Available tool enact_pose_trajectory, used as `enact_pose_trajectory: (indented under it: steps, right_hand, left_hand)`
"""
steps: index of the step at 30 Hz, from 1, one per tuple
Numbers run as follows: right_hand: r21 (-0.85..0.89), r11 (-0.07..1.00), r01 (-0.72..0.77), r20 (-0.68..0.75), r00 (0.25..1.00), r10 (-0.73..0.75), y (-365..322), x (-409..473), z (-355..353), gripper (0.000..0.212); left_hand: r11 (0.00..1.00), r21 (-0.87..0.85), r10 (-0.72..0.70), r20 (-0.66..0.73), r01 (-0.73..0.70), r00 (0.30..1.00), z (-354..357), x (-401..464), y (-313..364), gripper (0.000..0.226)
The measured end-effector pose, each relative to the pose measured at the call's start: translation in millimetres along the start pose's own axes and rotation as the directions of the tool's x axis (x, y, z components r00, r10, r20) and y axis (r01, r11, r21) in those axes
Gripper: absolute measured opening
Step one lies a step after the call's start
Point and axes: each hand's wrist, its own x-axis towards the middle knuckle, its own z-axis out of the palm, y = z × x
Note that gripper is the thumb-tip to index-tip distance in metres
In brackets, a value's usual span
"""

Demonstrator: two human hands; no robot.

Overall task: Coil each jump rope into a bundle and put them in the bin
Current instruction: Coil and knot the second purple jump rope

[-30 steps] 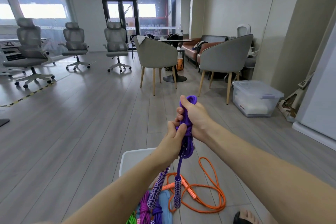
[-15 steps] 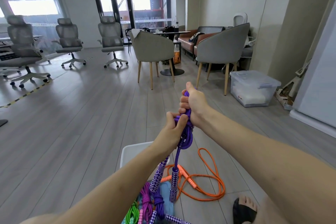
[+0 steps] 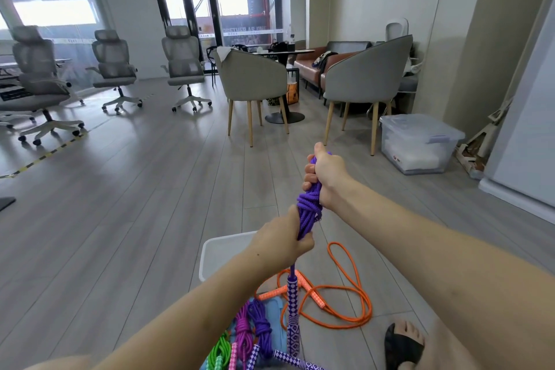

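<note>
Grey plank floor [image 3: 120, 219], office chairs [image 3: 114, 66], armchairs [image 3: 255, 81], lidded clear tub [image 3: 417, 144], white bin [image 3: 222, 252], orange rope [image 3: 345, 303], left hand [image 3: 285, 240] and right hand [image 3: 327, 174] both clenching purple rope bundle [image 3: 309, 207]

Three mesh office chairs [image 3: 183, 66] are lined up along the glass wall on the left, all on white wheeled bases. Two grey armchairs [image 3: 365, 75] with wooden legs are pulled up to a round black table [image 3: 285, 52], and a brown sofa [image 3: 312, 64] is tucked in behind them. A lidded clear storage box [image 3: 417, 144] is parked on the floor by the right wall. Black double doors [image 3: 186, 9] are seen at the far end. Yellow-black tape [image 3: 42, 156] is stuck across the grey plank floor [image 3: 120, 204].
</note>
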Motion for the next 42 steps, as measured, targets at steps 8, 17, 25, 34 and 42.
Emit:
enact_pose_trajectory:
  steps: [8,17,25,34,42]
  right_hand:
    - [0.157,0.986,0.050,0.311,0.946,-0.097,-12.8,-5.4,-6.2,0.038]
    - [-0.425,0.854,0.300,0.554,0.832,-0.016,16.7,-9.1,-48.1,0.053]
    - [-0.398,0.857,0.326,0.513,0.854,-0.087,59.4,-17.0,-54.7,0.032]
    - [-0.232,0.940,0.252,0.411,0.901,-0.140,108.0,-38.7,-55.1,0.027]
    - [-0.156,0.987,0.029,0.333,0.942,0.025,146.4,-19.7,-77.6,0.021]
  left_hand:
    - [0.766,-0.636,0.126,0.295,0.096,0.947,-23.9,-3.9,5.6,0.010]
    - [0.670,-0.727,-0.098,0.116,0.152,0.988,-11.2,-8.5,-6.5,0.037]
    - [0.685,-0.709,-0.056,0.181,0.170,0.982,-4.5,-22.1,-9.1,0.051]
    - [0.568,-0.781,-0.116,0.236,0.259,0.965,-1.0,-63.7,-28.6,0.043]
    - [0.652,-0.662,-0.184,0.334,0.370,0.924,43.6,-67.4,-68.2,0.020]
